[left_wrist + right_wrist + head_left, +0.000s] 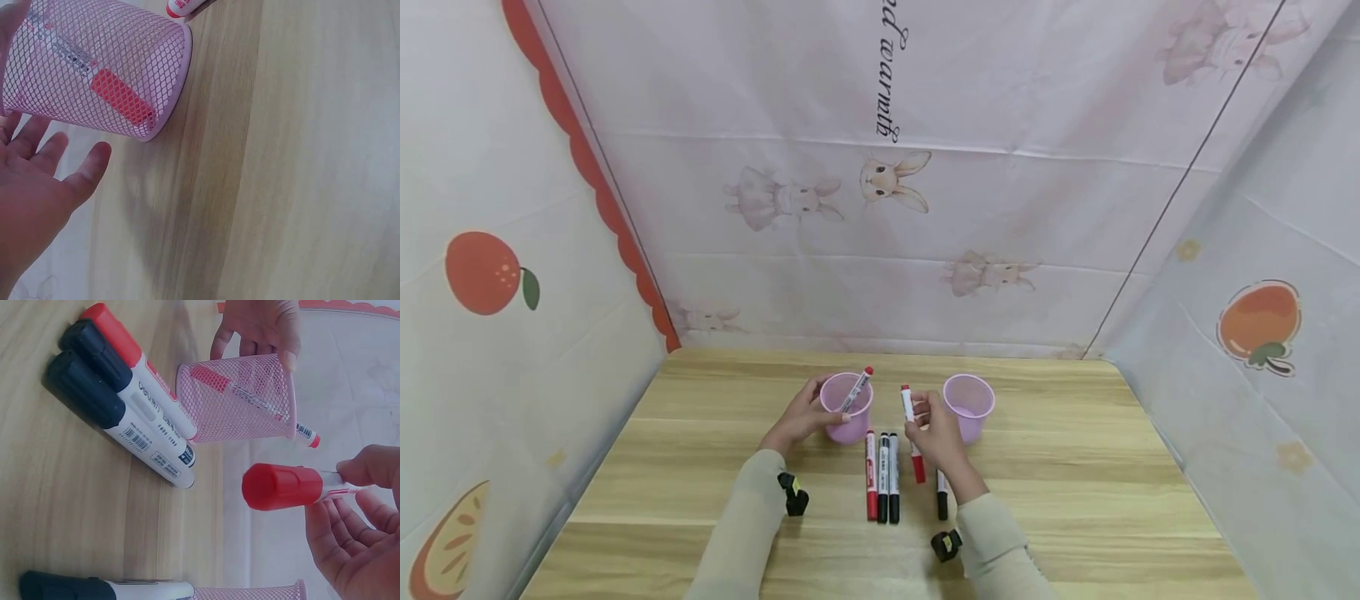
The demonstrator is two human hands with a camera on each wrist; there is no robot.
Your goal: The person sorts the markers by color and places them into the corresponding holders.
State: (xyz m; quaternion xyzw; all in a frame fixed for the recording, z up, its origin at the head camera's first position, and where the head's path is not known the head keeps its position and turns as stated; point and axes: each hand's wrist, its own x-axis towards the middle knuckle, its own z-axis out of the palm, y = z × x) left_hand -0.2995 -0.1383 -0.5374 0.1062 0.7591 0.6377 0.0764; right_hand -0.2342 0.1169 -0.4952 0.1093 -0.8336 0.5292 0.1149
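Observation:
My left hand (796,422) grips a pink mesh pen cup (850,431), thumb over the rim and fingers along its far side. A red-capped whiteboard marker (253,400) leans inside that cup, cap down, its red end above the rim. My right hand (942,437) pinches a second red marker (287,486) between thumb and fingers, red cap downward, over the table between the two cups. Just left of it lie a red marker (871,479) and two black markers (883,483), side by side. Another black marker (942,497) lies partly hidden below my right wrist.
A second pink mesh cup (972,427) stands right beside my right hand. The wooden table (700,467) meets patterned cloth walls at the back and both sides. Each wrist wears a small black camera (946,546).

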